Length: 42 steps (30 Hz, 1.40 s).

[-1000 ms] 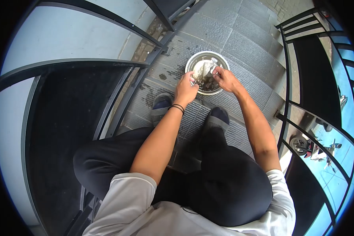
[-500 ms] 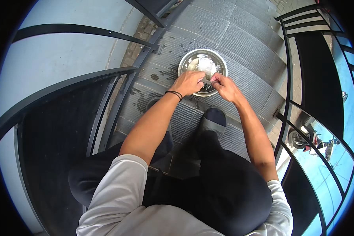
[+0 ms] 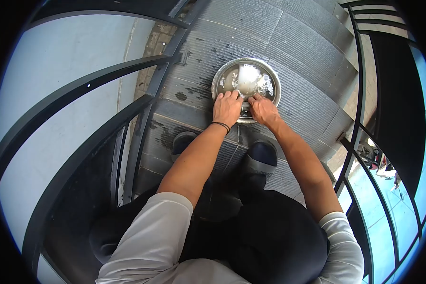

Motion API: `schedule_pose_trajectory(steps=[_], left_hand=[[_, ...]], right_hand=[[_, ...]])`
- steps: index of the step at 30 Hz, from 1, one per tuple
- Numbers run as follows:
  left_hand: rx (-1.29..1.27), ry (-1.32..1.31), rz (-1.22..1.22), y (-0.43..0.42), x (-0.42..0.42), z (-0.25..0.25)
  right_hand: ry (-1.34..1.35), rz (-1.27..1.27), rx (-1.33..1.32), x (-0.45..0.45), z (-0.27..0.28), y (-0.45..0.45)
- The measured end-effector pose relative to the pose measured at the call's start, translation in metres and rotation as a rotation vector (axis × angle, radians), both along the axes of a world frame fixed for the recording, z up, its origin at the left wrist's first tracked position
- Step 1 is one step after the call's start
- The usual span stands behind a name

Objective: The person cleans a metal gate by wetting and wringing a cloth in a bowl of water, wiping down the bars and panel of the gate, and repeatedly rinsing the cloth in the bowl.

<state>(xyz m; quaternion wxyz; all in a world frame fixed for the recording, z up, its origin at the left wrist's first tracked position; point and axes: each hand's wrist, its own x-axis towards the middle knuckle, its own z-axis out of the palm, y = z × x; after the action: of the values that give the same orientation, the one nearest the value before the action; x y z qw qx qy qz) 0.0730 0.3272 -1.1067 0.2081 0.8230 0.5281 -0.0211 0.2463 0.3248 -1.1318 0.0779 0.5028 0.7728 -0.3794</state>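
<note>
A round metal basin (image 3: pixel 278 86) of cloudy water stands on the dark stair tread, with a pale, whitish piece (image 3: pixel 249 75) in its middle. White glare on the water makes the rest of the contents hard to tell apart. My left hand (image 3: pixel 228 107), a dark band at its wrist, reaches over the near rim with curled fingers. Beside it my right hand (image 3: pixel 264 110) is bent inward, its fingers closed too. Both sets of fingertips are at the water, close together, and whatever lies between them is mostly hidden.
Dark ribbed tiles (image 3: pixel 300 54) form steps around the basin, with wet spots on the left. A black metal railing (image 3: pixel 158 78) runs along the left side and another railing (image 3: pixel 359 90) along the right. My sandalled foot (image 3: pixel 262 156) is just below the basin.
Both hands have gone from a raised pinch over the basin down to the water, with the left fingers now pointing forward. The view has shifted slightly.
</note>
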Motion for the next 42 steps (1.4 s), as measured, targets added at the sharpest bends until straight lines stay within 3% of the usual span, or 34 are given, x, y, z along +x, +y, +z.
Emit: schedule_pose_trajectory(steps=[1, 6, 8, 10, 12, 13, 14, 16, 17, 20, 22, 24, 26, 34, 36, 39, 42], left_hand=[[-0.126, 0.088, -0.037, 0.003, 0.001, -0.007], [-0.215, 0.131, -0.032, 0.009, 0.004, -0.027], [-0.107, 0.034, 0.068, 0.009, 0.002, -0.03], [-0.177, -0.098, 0.197, 0.011, -0.001, -0.03], [-0.252, -0.232, 0.318, 0.012, 0.0, -0.019], [-0.253, -0.353, 0.463, 0.013, 0.001, -0.012], [-0.254, -0.476, 0.607, 0.012, 0.003, -0.006], [-0.251, -0.545, 0.637, 0.009, 0.002, 0.004], [-0.328, -0.562, 0.663, 0.009, 0.002, 0.018], [-0.404, -0.546, 0.636, 0.006, -0.007, 0.031], [-0.221, -0.65, 0.502, 0.007, -0.014, 0.03], [-0.286, -0.693, 0.483, 0.011, -0.021, 0.045], [-0.538, -0.659, 0.568, 0.014, -0.026, 0.071], [-0.378, -0.584, 0.816, 0.007, -0.013, 0.128], [-0.376, -0.66, 0.857, 0.002, -0.002, 0.127], [-0.628, -1.054, 1.083, -0.012, 0.018, 0.136], [-0.671, -1.245, 0.975, -0.023, 0.024, 0.134]], right_hand=[[-0.042, 0.027, 0.001, -0.002, -0.004, 0.001], [-0.118, 0.14, -0.036, -0.003, -0.02, 0.007], [-0.086, 0.14, -0.024, -0.001, -0.024, 0.01], [-0.053, 0.138, -0.01, 0.005, -0.031, 0.007], [0.148, 0.04, 0.587, 0.007, -0.028, 0.0], [0.266, -0.065, 0.633, 0.012, -0.024, -0.004], [0.259, -0.072, 0.636, 0.012, -0.001, 0.002], [0.266, -0.318, -0.008, 0.012, 0.049, 0.017], [0.281, -0.362, -0.108, 0.014, 0.068, 0.02], [0.302, -0.421, -0.068, 0.019, 0.094, 0.013], [0.276, -0.466, -0.067, 0.021, 0.104, 0.007], [0.308, -0.565, 0.126, 0.022, 0.106, -0.006], [0.318, -0.571, 0.256, 0.023, 0.117, -0.014], [0.35, -0.728, 0.136, 0.011, 0.154, -0.026], [0.372, -0.694, 0.195, 0.009, 0.149, -0.028], [0.481, -0.765, 0.129, -0.011, 0.152, -0.036], [0.554, -0.832, 0.144, -0.027, 0.158, -0.037]])
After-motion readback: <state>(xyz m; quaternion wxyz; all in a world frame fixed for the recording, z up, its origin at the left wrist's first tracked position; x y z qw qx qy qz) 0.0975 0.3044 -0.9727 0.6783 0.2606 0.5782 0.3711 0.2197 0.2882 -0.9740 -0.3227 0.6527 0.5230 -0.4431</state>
